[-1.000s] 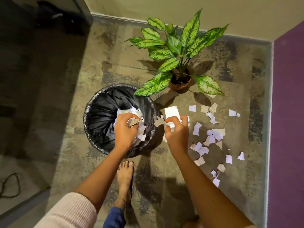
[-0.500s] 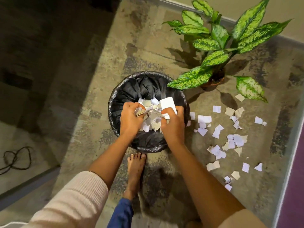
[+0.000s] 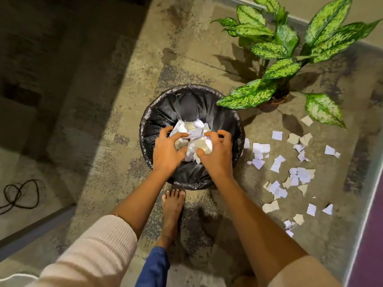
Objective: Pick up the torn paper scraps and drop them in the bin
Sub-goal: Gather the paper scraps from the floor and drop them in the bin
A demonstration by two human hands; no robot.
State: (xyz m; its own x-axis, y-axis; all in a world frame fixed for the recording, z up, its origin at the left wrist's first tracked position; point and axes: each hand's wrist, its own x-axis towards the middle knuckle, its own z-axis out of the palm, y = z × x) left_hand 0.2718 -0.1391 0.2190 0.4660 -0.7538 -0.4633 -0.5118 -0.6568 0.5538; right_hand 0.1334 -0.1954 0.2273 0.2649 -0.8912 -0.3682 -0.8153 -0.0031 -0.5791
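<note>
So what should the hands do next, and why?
Probably reach the right hand for the paper scraps lying nearest the bin. It and the left hand are spread-fingered over the bin, above the scrap pile inside, while many scraps lie on the rug to its right.

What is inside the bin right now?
Torn paper scraps lie heaped in the black-lined bin, with the left hand and right hand spread over them. Scraps and hands cover the bin's bottom, so anything underneath is hidden.
</note>
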